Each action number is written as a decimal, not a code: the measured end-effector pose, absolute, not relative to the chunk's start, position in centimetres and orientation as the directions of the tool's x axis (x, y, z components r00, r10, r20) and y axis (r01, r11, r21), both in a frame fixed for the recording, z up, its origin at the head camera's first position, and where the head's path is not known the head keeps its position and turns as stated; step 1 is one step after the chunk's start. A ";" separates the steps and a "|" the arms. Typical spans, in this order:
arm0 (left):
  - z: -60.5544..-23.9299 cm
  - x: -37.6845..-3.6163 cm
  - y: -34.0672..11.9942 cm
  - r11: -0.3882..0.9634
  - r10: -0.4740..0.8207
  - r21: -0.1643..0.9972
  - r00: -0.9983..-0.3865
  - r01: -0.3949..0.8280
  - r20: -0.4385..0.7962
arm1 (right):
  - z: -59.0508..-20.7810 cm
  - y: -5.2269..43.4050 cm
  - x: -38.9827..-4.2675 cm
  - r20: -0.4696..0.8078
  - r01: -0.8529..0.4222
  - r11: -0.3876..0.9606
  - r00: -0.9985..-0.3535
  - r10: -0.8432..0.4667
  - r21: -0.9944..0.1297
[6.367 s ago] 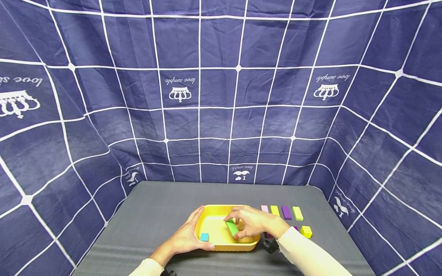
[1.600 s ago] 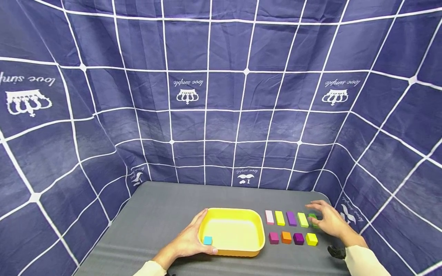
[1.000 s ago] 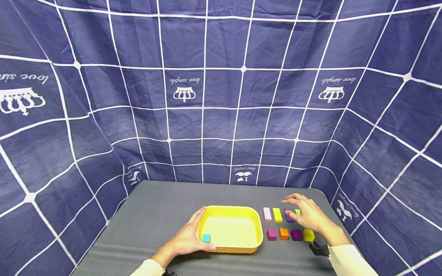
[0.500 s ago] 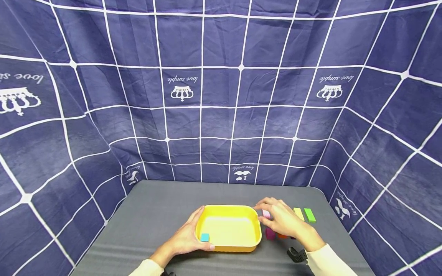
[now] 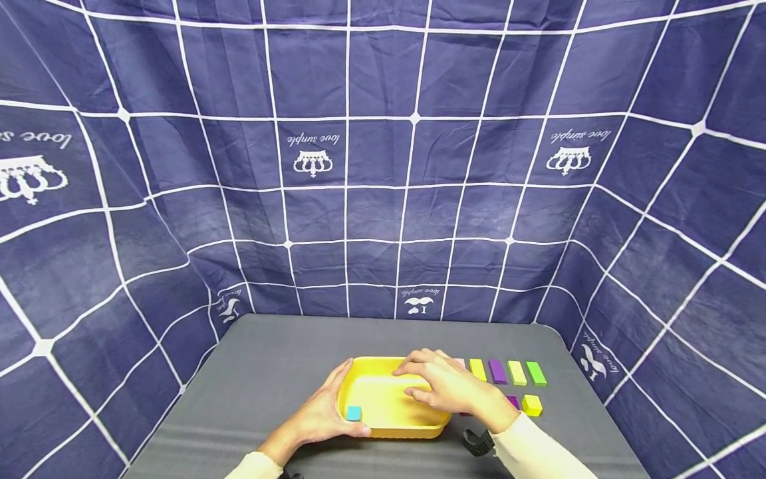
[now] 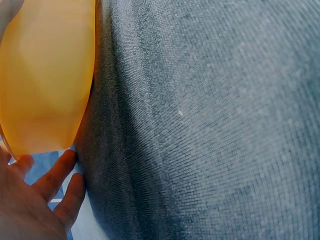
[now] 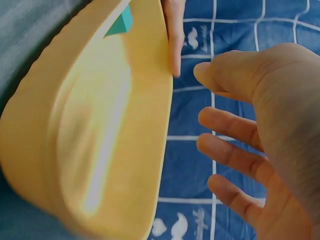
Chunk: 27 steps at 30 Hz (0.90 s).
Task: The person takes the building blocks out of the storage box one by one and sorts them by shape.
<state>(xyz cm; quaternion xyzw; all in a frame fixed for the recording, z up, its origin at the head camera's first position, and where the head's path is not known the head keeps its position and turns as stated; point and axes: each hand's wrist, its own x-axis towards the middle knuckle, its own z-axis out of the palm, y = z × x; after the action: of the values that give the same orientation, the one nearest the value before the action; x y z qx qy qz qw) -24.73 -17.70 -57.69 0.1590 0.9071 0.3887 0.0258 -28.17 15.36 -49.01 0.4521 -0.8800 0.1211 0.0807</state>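
My left hand [image 5: 326, 412] holds the left end of a yellow plastic tray [image 5: 389, 402], thumb over the front rim and fingers at the back left corner. In the left wrist view its fingers [image 6: 62, 172] touch the tray's outer end wall. Inside the tray's front left corner sits a blue cube [image 5: 354, 413], which looks teal in the right wrist view. My right hand [image 5: 445, 386] hovers over the tray's right part, fingers spread and bent a little, nothing between them. The right wrist view shows its thumb and fingers [image 7: 232, 152] apart from the tray.
Right of the tray, a back row holds a pink block [image 5: 460, 362], a yellow block [image 5: 477, 370], a purple block [image 5: 498, 372], a pale yellow block [image 5: 517, 373] and a green block [image 5: 536, 374]. In front are a yellow cube [image 5: 532, 405] and a partly hidden purple cube [image 5: 512, 402].
The green block, earlier pinched by my right hand inside the tray, now lies at the back row's right end. My right hand has let go and come back left over the tray.
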 end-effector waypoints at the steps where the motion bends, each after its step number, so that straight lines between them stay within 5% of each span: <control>1: -57.7 -24.7 -17.7 0.645 0.310 0.716 -0.948 0.267 0.075 | -49.0 14.9 -28.2 0.244 -0.823 0.554 -0.568 -0.786 -0.130; 10: -57.6 -24.7 -17.7 0.643 0.321 0.711 -0.943 0.284 0.086 | -49.3 11.4 -28.4 0.212 -0.877 0.472 -0.479 -0.852 -0.086; 19: -57.6 -24.7 -18.0 0.640 0.333 0.707 -0.938 0.301 0.098 | -49.2 8.7 -29.5 0.103 -0.882 0.452 -0.466 -0.879 -0.131; 27: -57.7 -24.5 -17.9 0.645 0.333 0.705 -0.939 0.293 0.085 | -49.8 6.3 -31.4 0.025 -0.927 0.348 -0.355 -0.935 -0.142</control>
<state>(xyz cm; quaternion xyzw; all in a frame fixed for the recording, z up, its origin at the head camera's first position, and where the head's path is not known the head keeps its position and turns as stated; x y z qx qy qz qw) -24.52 -17.86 -57.74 0.1725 0.9067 0.3841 0.0260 -31.37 6.29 -49.77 0.5671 -0.8205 0.0658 -0.0304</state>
